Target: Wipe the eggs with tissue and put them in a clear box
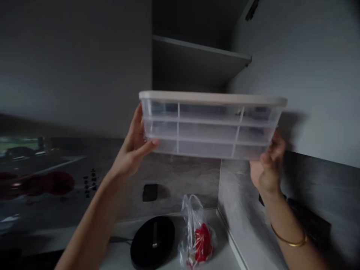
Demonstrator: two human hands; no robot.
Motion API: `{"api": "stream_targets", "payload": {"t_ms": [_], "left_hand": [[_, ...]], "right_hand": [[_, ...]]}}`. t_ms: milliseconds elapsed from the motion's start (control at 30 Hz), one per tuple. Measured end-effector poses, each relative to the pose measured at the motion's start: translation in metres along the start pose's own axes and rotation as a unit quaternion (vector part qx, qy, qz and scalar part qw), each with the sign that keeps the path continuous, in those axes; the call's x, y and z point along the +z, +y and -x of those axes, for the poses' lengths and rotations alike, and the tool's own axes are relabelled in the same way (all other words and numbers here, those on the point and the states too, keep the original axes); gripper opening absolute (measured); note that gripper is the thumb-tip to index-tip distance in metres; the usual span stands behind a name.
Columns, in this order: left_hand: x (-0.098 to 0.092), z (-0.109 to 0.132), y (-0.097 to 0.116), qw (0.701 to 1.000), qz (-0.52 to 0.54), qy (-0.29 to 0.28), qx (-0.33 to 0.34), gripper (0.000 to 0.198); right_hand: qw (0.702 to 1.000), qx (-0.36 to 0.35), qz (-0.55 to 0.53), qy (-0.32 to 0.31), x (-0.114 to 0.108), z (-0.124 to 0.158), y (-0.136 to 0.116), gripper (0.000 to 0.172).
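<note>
Container (206,129), see-through with a pale lid (213,98), spanned the centre of the frame, held up in the air. We saw the left hand (137,140) grasping its left end, thumb along the lower front; the right hand (270,161) gripped its lower right corner. At upper centre we noted a shelf (197,62). At bottom centre, a clear plastic bag (186,219) with something red (204,243) inside sat on the counter (223,242), a round black object (146,247) just beside it.

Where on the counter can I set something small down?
Below the held box, a bare strip of counter shows between the plastic bag and the right wall. Left of the bag it's crowded: a round black thing sits close by.
</note>
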State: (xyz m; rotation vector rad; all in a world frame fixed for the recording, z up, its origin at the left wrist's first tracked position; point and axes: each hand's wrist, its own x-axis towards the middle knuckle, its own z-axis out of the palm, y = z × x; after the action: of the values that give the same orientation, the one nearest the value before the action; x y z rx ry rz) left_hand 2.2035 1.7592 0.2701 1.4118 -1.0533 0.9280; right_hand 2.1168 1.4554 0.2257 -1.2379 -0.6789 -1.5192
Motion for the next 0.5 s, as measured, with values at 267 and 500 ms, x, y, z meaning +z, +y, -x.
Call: {"api": "stream_targets", "payload": {"t_ms": [267,500], "left_hand": [[-0.039,0.073,0.001,0.995,0.101,-0.015,-0.019,0.088],[-0.060,0.114,0.018,0.957,0.252,-0.105,-0.097,0.077]], "right_hand": [[0.995,0.025,0.049,0.086,0.022,0.085,-0.101,0.037],[0.961,0.095,0.204,0.163,0.049,0.169,-0.208,0.037]]}}
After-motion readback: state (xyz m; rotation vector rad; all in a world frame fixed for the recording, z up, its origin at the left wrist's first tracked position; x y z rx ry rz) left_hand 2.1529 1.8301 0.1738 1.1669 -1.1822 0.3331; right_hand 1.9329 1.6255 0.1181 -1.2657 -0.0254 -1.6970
